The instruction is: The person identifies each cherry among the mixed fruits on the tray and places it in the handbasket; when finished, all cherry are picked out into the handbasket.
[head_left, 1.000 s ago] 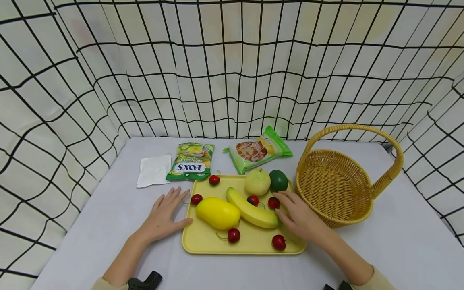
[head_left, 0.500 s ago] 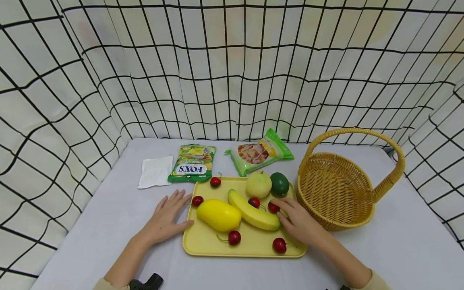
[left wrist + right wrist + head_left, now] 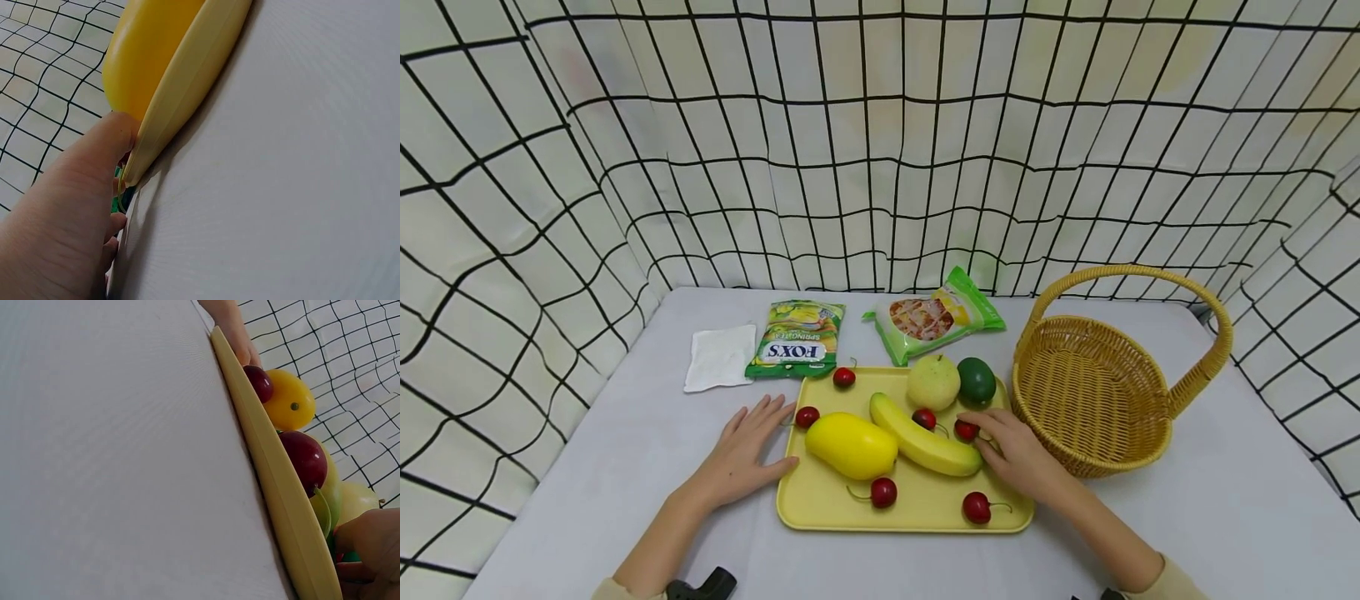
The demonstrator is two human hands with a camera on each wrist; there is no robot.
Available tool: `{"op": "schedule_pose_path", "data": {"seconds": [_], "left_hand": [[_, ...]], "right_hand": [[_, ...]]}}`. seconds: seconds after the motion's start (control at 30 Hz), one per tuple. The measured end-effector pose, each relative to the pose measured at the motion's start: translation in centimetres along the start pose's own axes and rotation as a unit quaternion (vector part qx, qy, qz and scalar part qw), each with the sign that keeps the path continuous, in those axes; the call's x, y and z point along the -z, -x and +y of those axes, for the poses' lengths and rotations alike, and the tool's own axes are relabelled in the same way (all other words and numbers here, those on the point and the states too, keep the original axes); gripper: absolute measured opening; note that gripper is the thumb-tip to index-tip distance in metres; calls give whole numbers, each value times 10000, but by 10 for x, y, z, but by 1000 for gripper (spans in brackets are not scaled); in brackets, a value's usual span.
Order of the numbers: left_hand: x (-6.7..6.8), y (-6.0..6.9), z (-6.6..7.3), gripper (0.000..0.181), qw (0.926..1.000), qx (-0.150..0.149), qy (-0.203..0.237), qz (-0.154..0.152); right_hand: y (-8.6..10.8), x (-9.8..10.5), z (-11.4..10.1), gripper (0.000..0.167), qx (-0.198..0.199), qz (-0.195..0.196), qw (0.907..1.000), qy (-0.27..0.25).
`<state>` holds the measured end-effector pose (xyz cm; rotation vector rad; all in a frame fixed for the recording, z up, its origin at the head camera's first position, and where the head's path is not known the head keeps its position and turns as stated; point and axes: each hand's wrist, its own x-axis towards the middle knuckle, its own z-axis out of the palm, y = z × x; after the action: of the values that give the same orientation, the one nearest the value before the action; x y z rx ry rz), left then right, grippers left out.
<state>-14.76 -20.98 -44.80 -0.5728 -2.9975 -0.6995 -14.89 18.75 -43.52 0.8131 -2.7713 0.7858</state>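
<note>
Resting the left hand [image 3: 741, 458] at the left edge of a yellow tray [image 3: 928, 504], extending its fingers slightly apart and holding the thumb wide, touching the rim. Holding the right hand [image 3: 1018, 458] over the tray's right side, curving its fingers and touching a red cherry [image 3: 964, 431] lying on the tray near the right end of a banana [image 3: 925, 439]; not showing clearly whether pinching it between finger and thumb.

Facing a yellow mango [image 3: 850, 446] lying between the left hand and the banana, plus a pale green pear [image 3: 933, 383] sitting beside a dark green fruit [image 3: 976, 382] along the far side of the tray. Also having five other cherries scattering around these fruits, including a near-edge cherry [image 3: 977, 507] pointing its stem rightward.

Having a wicker basket [image 3: 1086, 392] with a tall handle standing just right of the tray on the white tabletop [image 3: 865, 571]. Beyond the tray, seeing a white packet [image 3: 721, 358], a green FOX'S bag [image 3: 797, 337] and a light green snack bag [image 3: 925, 321] lying before black netting [image 3: 868, 160].
</note>
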Motion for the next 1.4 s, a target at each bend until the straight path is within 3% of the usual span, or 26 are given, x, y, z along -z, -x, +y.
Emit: {"op": "schedule_pose_path", "data": {"seconds": [0.27,0.57,1.4], "left_hand": [[-1,1,-2,76,10000,-13,-53,10],[-2,0,-3,76,9999,-24,-128,45],[-2,0,-3,75,9999,-37,-58,88]], "right_hand": [[-2,-1,1,36,-388,-33,9987,-336],[-2,0,-1,34,-443,-14,9983,-374],[-2,20,-21,33,387,520,9979,-55]]}}
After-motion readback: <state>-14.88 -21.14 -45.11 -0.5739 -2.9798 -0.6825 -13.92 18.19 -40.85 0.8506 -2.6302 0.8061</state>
